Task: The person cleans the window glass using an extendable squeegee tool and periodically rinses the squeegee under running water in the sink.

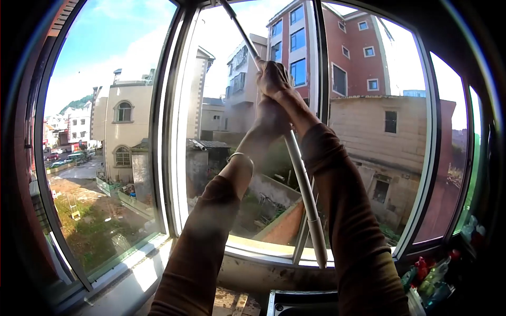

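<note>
A long pole (303, 184) slants across the middle window, its thin dark upper part running out of view at the top and its thick pale handle end hanging near the sill. Both my arms are raised in front of the glass. My right hand (274, 79) is wrapped round the pole at the upper centre. Just below it, my left hand (270, 113) is closed on the pole as well, with a thin band on that wrist. The fingers of my left hand are partly hidden and hazy. What the pole's top end carries is out of view.
White window frames (169, 116) divide the panes, above a sill (263, 252). Below the sill is a metal-rimmed sink or basin (271, 303). Red and green plastic items (429, 279) lie at the lower right. Buildings stand outside.
</note>
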Tool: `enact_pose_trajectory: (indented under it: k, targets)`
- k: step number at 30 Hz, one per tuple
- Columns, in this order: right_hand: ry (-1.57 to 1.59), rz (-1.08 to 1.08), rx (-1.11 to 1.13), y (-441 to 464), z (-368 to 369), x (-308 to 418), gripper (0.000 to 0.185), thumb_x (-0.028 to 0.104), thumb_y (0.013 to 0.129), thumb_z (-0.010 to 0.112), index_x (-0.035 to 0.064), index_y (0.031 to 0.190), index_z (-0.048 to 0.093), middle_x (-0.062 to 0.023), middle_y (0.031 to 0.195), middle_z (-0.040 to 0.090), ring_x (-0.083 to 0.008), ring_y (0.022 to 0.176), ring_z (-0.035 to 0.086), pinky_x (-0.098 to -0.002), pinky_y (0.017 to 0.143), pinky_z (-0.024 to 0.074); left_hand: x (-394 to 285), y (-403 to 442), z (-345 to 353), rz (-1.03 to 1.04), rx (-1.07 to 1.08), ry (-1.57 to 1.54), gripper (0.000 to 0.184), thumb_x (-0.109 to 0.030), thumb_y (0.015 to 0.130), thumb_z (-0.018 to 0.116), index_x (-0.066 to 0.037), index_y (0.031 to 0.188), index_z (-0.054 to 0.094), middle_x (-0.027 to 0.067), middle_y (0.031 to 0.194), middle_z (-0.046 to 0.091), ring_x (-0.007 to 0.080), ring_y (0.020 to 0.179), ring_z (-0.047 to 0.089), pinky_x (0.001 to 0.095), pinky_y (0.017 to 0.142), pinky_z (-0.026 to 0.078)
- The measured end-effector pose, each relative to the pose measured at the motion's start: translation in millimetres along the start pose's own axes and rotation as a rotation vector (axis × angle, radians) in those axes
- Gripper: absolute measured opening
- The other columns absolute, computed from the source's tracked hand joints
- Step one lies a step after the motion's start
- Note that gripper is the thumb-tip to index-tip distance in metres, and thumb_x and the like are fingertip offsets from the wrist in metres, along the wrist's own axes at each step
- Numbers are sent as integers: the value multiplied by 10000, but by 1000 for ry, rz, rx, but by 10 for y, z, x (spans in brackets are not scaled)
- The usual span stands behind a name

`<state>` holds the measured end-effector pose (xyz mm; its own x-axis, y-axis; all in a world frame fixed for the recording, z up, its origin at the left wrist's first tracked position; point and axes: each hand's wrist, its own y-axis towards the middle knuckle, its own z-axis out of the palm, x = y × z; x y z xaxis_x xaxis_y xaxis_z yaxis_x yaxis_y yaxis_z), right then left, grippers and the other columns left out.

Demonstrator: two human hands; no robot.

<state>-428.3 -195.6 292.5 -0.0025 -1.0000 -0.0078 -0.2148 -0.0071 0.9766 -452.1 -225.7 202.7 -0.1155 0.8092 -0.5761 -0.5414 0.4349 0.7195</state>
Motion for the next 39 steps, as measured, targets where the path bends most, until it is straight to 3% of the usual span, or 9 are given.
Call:
enact_pose_trajectory:
  k: [5,8,10,13,17,20,31,34,39]
  targets:
    - [-80,-86,-60,-127,-402,-662,491,193,830,559,157,1319,555,-246,950,649,-367,868,671,-427,768,537,418,-113,618,-270,250,-470,411,-327,1016,276,-114,1326,440,79,1249,529,181,1148,499,309,921,447]
    - [-60,27,4,-279,-706,-722,503,201,834,555,159,1335,539,-231,908,659,-358,827,674,-419,734,538,930,233,600,-216,1028,-882,451,-405,1008,286,-113,1297,471,70,1217,541,182,1125,511,289,882,452]
    - [-78,7,-16,-426,-772,-823,511,177,866,558,170,1375,504,-240,870,668,-345,777,692,-434,722,547,1111,217,677,-231,935,-806,513,-535,971,278,-110,1156,497,51,1014,530,185,916,512,301,720,434]
    - [-58,27,-76,-683,-831,-1003,536,182,864,558,202,1394,479,-240,868,662,-351,798,686,-445,728,540,949,-352,944,-342,310,-360,728,-790,873,222,-126,860,520,2,572,453,171,468,456,331,387,332]
    - [-112,87,-86,-930,-932,-1179,547,229,881,540,247,1418,440,-222,898,664,-373,824,669,-458,727,529,1111,-490,1000,-479,323,-356,702,-793,875,195,-160,789,485,-15,535,394,149,423,364,325,374,261]
    - [-142,94,-163,-1098,-994,-1291,549,228,882,538,255,1420,436,-208,882,666,-365,815,669,-460,727,526,1285,-537,940,-500,494,-395,558,-639,968,252,-137,985,494,-24,678,472,131,562,453,302,445,341]
    - [15,226,-156,-1685,-933,-1185,621,224,841,564,286,1438,408,-190,928,681,-335,868,668,-438,796,518,1276,-1161,773,-462,404,-211,643,-764,892,267,-178,760,497,-56,503,370,111,378,355,278,347,273]
    - [100,365,-99,-1597,-1029,-1058,704,308,794,591,180,1456,387,-192,983,686,-348,952,655,-445,866,497,1075,-1378,643,-589,406,-186,667,-776,885,240,-154,754,443,-56,518,332,90,384,307,288,381,314]
    - [229,495,-73,-1221,-927,-1120,660,369,909,587,-3,1403,359,-193,866,686,-296,616,677,-398,612,547,1167,-1826,507,-665,362,-121,699,-791,871,218,-132,749,416,-61,512,287,84,384,277,292,385,336]
